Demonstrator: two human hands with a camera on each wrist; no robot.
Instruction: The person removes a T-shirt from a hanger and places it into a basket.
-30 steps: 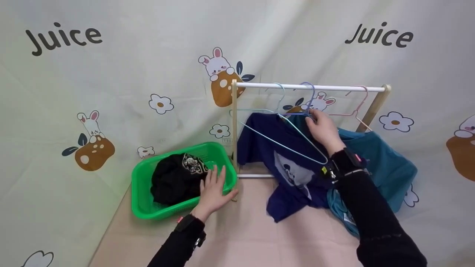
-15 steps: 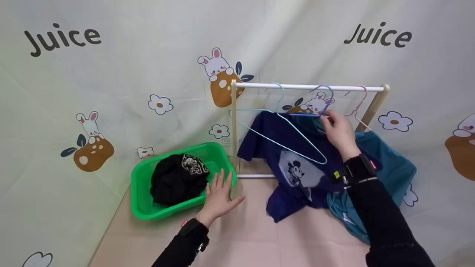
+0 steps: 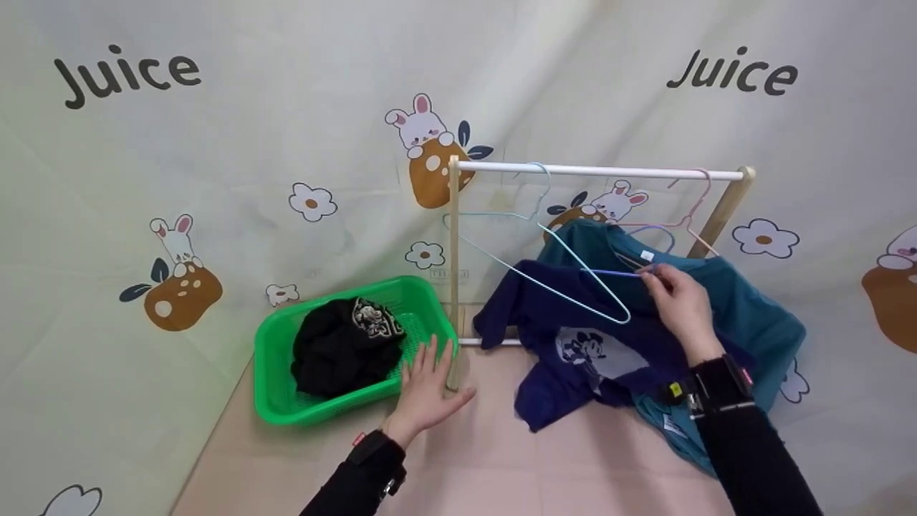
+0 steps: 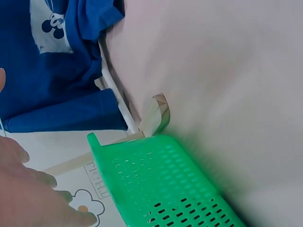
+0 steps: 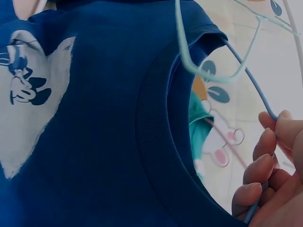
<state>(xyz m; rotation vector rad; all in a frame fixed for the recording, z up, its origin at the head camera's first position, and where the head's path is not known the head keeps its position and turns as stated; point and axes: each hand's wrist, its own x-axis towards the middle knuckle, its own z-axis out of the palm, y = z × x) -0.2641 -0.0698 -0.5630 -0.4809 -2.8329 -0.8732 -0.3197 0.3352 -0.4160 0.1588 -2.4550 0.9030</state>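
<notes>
My right hand (image 3: 680,304) pinches a blue clothes hanger (image 5: 255,87) at its neck. On that hanger sits a navy T-shirt (image 3: 523,301) with a cartoon mouse print, its collar around the wire in the right wrist view. The hanger's hook is below the rack's rod, apart from it. My left hand (image 3: 428,390) has spread fingers beside the right end of a green basket (image 3: 269,373) and grips nothing; whether it touches the rim I cannot tell. Behind the navy shirt, a teal T-shirt (image 3: 752,301) hangs on a pink hanger (image 3: 706,190).
A small rack with a white rod (image 3: 609,170) and wooden posts stands against the printed curtain. A bare light-blue hanger (image 3: 544,190) hangs on its left part, in front of the navy shirt. Black clothing (image 3: 329,358) lies in the basket.
The blue hanger has come off the rod and moved right and down with my right hand, tilting the navy shirt lower. My left hand has shifted slightly right.
</notes>
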